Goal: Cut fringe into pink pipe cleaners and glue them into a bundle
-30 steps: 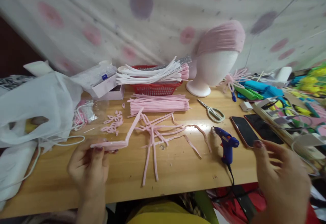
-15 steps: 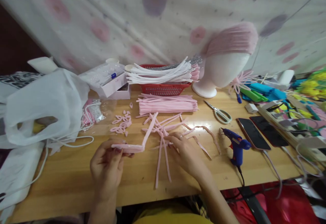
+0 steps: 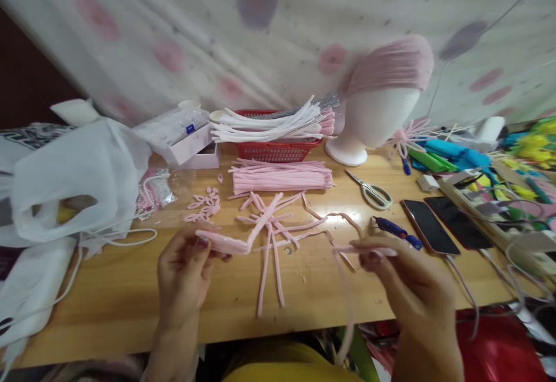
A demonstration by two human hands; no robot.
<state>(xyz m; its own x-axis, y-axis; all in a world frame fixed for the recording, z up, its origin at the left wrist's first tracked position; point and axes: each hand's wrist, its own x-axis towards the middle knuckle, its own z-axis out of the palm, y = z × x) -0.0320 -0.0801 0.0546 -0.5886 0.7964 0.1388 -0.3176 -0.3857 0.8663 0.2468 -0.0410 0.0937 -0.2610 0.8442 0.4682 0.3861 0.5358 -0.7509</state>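
My left hand is closed around a flat strip of pink pipe cleaners, pinched between thumb and fingers, with one end bent upward. On the right, my right hand pinches a single pink pipe cleaner, whose loose length bends and hangs down past the table's front edge, slightly blurred. Between the hands, loose pink pipe cleaners lie crossed on the wooden table. Behind them is a thick bundle of pink pipe cleaners. A blue glue gun is partly hidden by my right hand.
Small pink loops lie left of the middle. At the back stand a red basket of white pipe cleaners and a foam head wearing a pink cap. Scissors and two phones are rightward; a white plastic bag sits left.
My right hand has moved from the loose pile out to the right, carrying one pink pipe cleaner, and now covers part of the glue gun. My left hand keeps its strip, tilted slightly.
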